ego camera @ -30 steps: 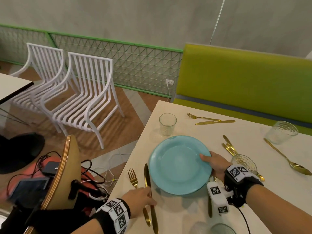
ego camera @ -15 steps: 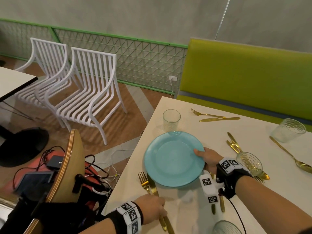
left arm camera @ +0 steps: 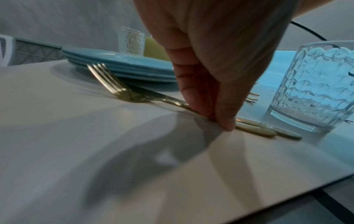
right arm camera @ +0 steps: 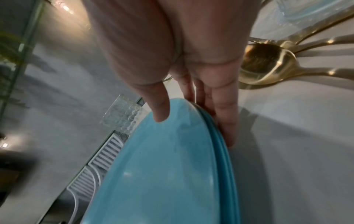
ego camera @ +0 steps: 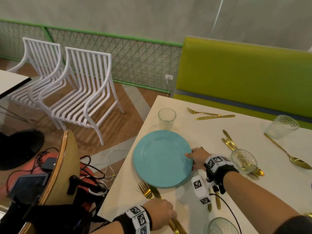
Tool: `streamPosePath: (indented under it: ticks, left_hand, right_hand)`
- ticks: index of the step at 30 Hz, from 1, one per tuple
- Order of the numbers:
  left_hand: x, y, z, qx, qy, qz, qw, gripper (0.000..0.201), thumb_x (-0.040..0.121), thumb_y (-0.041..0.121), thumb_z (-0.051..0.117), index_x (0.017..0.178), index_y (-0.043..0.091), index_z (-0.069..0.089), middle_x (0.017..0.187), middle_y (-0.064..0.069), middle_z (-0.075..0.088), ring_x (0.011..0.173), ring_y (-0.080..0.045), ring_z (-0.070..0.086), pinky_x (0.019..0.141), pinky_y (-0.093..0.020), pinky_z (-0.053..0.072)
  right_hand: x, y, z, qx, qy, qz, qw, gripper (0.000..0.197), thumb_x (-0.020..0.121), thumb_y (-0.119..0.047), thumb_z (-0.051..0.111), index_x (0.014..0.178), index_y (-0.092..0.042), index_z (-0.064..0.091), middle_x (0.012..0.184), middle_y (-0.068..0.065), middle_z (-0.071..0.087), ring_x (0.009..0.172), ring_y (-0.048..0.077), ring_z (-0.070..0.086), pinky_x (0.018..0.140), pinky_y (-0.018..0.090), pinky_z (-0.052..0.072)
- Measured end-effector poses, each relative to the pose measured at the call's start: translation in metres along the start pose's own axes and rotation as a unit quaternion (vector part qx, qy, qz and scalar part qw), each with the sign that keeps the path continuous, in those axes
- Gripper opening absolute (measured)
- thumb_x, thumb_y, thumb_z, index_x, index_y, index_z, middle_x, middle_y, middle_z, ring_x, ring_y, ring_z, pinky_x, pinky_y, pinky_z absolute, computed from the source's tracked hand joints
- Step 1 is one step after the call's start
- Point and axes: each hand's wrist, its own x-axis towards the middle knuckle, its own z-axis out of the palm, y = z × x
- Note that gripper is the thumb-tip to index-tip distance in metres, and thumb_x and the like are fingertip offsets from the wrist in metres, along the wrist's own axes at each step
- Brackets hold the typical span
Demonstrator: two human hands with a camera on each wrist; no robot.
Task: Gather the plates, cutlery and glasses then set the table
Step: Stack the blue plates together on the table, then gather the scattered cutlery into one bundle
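Observation:
A stack of blue plates (ego camera: pixel 160 159) lies on the white table (ego camera: pixel 194 134). My right hand (ego camera: pixel 191 159) grips its right rim, thumb on top and fingers under the edge; the right wrist view shows this hand (right arm camera: pixel 191 121) on the plates (right arm camera: pixel 162 174). Near the table's front edge, my left hand (ego camera: pixel 170 217) pinches the handles of a gold fork (ego camera: pixel 145 190) and knife (ego camera: pixel 156 191). In the left wrist view the left hand (left arm camera: pixel 216 121) is down on those handles, and the fork (left arm camera: pixel 113 86) reaches to the plates (left arm camera: pixel 122 66).
Clear glasses stand behind the plates (ego camera: pixel 166 119), to the right (ego camera: pixel 244 159), far right (ego camera: pixel 283 126) and at the front edge (ego camera: pixel 222 225). More gold cutlery (ego camera: pixel 214 115) and a spoon (ego camera: pixel 285 152) lie about. A wooden chair (ego camera: pixel 62 166) adjoins the table's left edge.
The left hand has drawn the fork and knife toward the front edge, so they now lie slanted against the plates' near rim. The right hand keeps its hold on the plates.

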Motion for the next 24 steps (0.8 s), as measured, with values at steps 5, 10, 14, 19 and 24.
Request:
streamPosePath:
  ticks: [5,10,14,19,24]
  left_hand:
    - [-0.002,0.003,-0.008,0.034,-0.019,0.004,0.999,0.025,0.092,0.009,0.044,0.113,0.003,0.056,0.107,-0.02,0.06,0.101,-0.037,0.055,0.077,-0.044,0.046]
    - [0.001,0.005,-0.011,0.004,-0.059,-0.014,0.998,0.029,0.09,0.011,0.048,0.118,0.008,0.056,0.116,-0.017,0.057,0.109,-0.035,0.054,0.085,-0.045,0.045]
    - [0.0,0.007,-0.013,-0.01,-0.08,-0.012,0.997,0.028,0.091,0.014,0.047,0.116,0.01,0.059,0.116,-0.018,0.055,0.108,-0.036,0.054,0.085,-0.044,0.045]
    - [-0.007,0.011,-0.039,-0.026,-0.03,-0.016,0.999,0.03,0.091,0.013,0.047,0.116,0.008,0.062,0.115,-0.017,0.058,0.105,-0.034,0.055,0.086,-0.043,0.045]
    - [-0.013,0.003,-0.093,-0.019,0.109,-0.042,0.993,0.03,0.091,0.014,0.045,0.116,0.011,0.064,0.117,-0.011,0.06,0.108,-0.028,0.054,0.089,-0.037,0.044]
  right_hand:
    - [-0.005,-0.001,0.002,-0.057,0.015,-0.016,0.998,0.042,0.09,-0.019,0.06,0.126,0.001,0.051,0.121,0.019,0.06,0.107,0.038,0.061,0.087,0.049,0.053]
    - [-0.011,0.0,-0.003,-0.182,0.051,-0.03,0.982,0.059,0.09,-0.027,0.059,0.141,-0.01,0.035,0.135,0.013,0.049,0.119,0.03,0.052,0.093,0.034,0.049]
    - [-0.019,0.003,-0.006,-0.232,0.056,-0.044,0.97,0.057,0.09,-0.027,0.059,0.14,-0.012,0.037,0.136,0.013,0.048,0.119,0.03,0.052,0.098,0.041,0.049]
    - [-0.037,-0.002,-0.013,-0.231,0.049,-0.094,0.967,0.04,0.09,-0.026,0.059,0.127,-0.013,0.05,0.124,0.011,0.055,0.093,0.024,0.058,0.08,0.035,0.055]
    - [-0.075,-0.017,-0.028,-0.192,-0.001,-0.165,0.967,0.028,0.091,-0.021,0.057,0.117,-0.01,0.059,0.098,0.005,0.062,0.074,0.012,0.06,0.065,0.025,0.051]
